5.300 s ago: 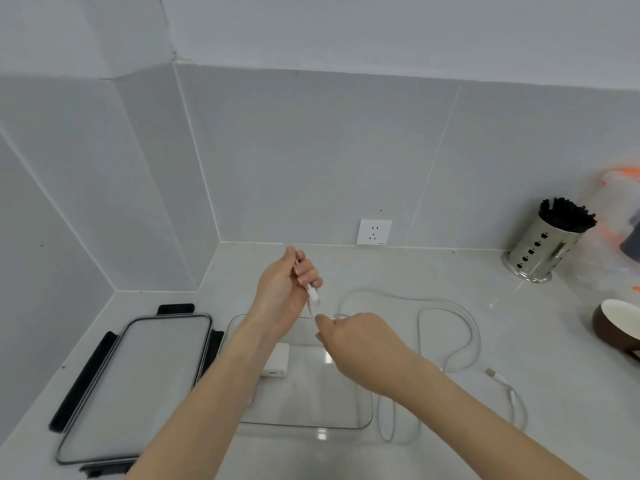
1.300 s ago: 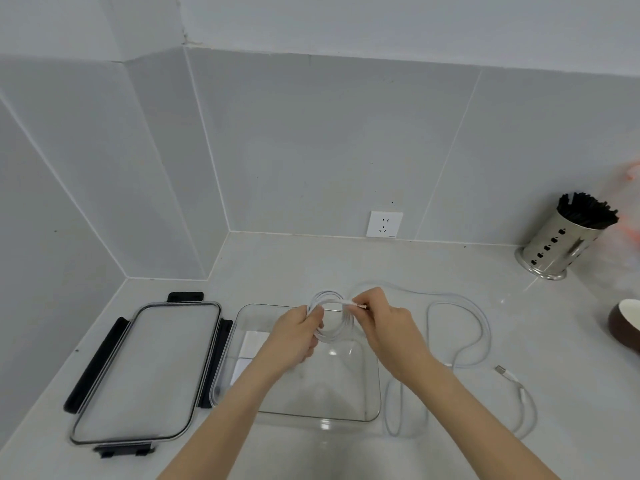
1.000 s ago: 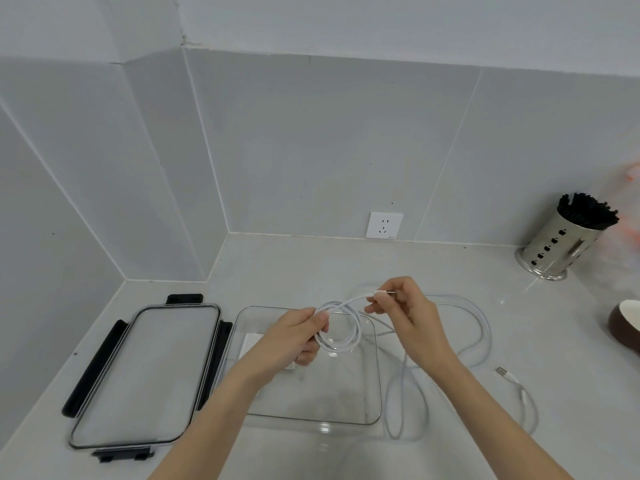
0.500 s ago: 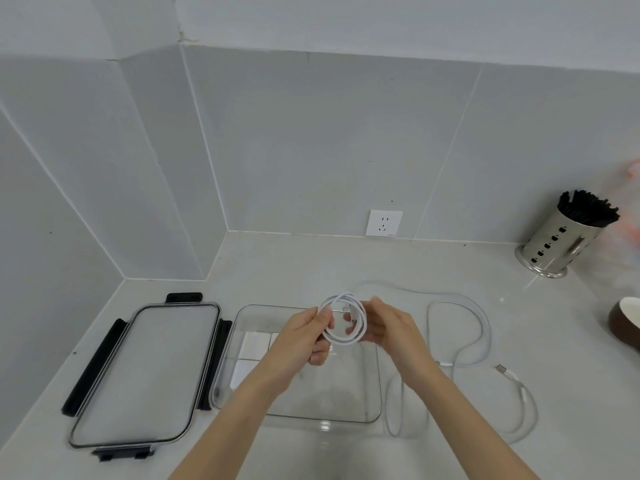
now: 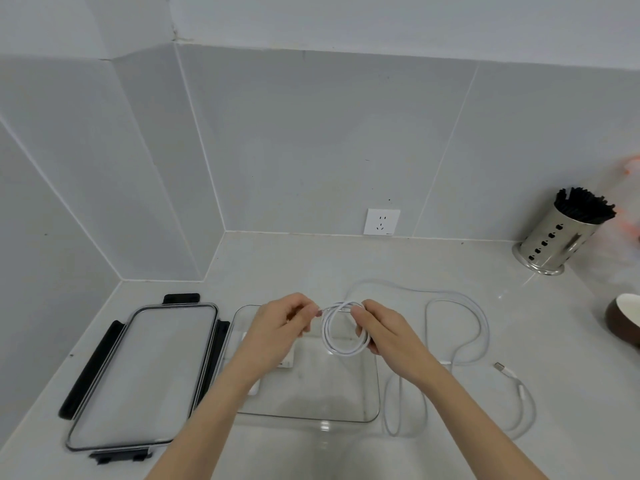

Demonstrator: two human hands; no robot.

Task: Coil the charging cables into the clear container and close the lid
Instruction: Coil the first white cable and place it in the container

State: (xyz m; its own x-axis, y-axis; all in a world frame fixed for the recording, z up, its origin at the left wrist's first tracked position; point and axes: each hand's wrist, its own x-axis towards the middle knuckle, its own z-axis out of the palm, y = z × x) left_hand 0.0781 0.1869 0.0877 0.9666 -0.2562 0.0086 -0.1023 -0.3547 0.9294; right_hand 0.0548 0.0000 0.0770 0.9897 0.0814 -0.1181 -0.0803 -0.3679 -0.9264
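Looking from near to far, the two forearms come up from the bottom edge and meet above the container (image 5: 375, 386), a clear, open tray on the counter (image 5: 311, 261). Inside it, at its left part, lies a white block (image 5: 286, 362), probably a charger, half hidden under the left wrist. The lid (image 5: 142, 375) lies flat just left of the container, with its black clips folded outward, so it is ready but not in the way.

To the right of the container the loose part of the cable (image 5: 479, 323) lies on the counter in wide bends, and its plug (image 5: 500, 367) rests near the right edge. I think this slack is left on the counter so that it can be drawn in turn by turn.

Above the far half of the container the hands hold a small coil (image 5: 344, 332) of some turns, standing almost upright. The right hand (image 5: 384, 332) pinches the right side of the coil between thumb and curled fingers, which keeps the turns together. The left hand (image 5: 282, 325) has its fingers pressed together at the upper left of the coil, pinching what seems to be the short cable end. Most of the cable is not yet coiled, so the task is in an early stage.

Farther back a socket (image 5: 381, 222) sits in the wall, and a steel holder (image 5: 557, 237) stands far right.
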